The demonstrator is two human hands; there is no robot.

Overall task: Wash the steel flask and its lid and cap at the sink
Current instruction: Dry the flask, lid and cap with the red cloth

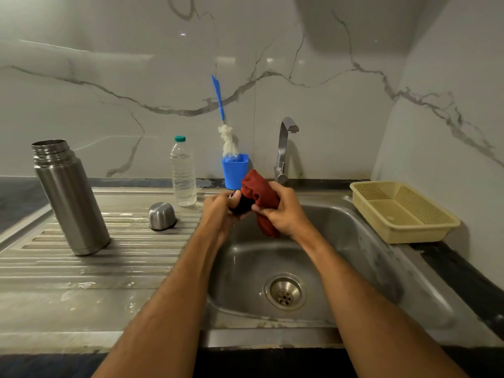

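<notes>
The steel flask (71, 197) stands open-mouthed on the ribbed drainboard at the left. Its steel cap (162, 216) sits upside down on the drainboard nearer the sink. Over the sink basin (354, 241), my left hand (221, 211) grips a small black lid (242, 205). My right hand (281, 211) holds a red cloth (260, 197) bunched against that lid. Most of the lid is hidden between the fingers and the cloth.
A plastic water bottle (183, 173) and a blue cup (235, 170) holding a bottle brush (222, 115) stand behind the sink's left edge. The tap (285, 148) is at the back, with no water running. A yellow basket (401, 211) sits at the right.
</notes>
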